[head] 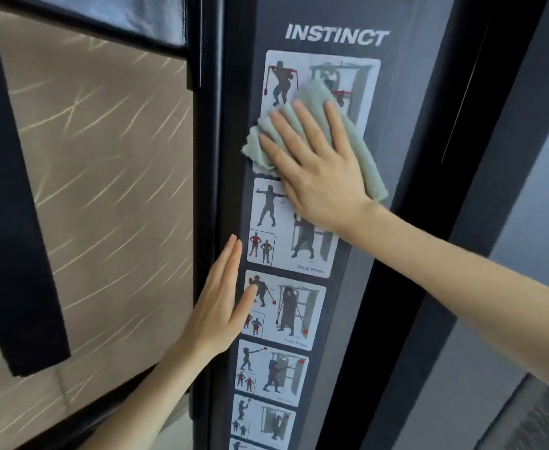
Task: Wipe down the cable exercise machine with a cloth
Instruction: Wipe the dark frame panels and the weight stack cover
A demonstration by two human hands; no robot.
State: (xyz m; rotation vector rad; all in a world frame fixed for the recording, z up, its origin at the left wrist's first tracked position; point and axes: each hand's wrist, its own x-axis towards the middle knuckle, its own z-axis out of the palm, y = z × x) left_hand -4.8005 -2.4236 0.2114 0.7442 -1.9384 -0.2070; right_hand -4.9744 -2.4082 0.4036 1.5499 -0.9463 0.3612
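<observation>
Cloth (352, 134) under right hand (315, 170), across panel (347, 306)

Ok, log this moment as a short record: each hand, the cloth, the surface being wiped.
right hand: flat, fingers spread, pressing the cloth against the panel
left hand: flat, fingers straight, on the panel's left edge, lower down
cloth: pale green, folded, covering part of the top exercise sticker
panel: dark, upright, INSTINCT logo above a column of stickers

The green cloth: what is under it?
The cloth lies over the top exercise sticker on the machine panel, pressed by the right hand. The sticker's lower part is covered and unseen.
</observation>
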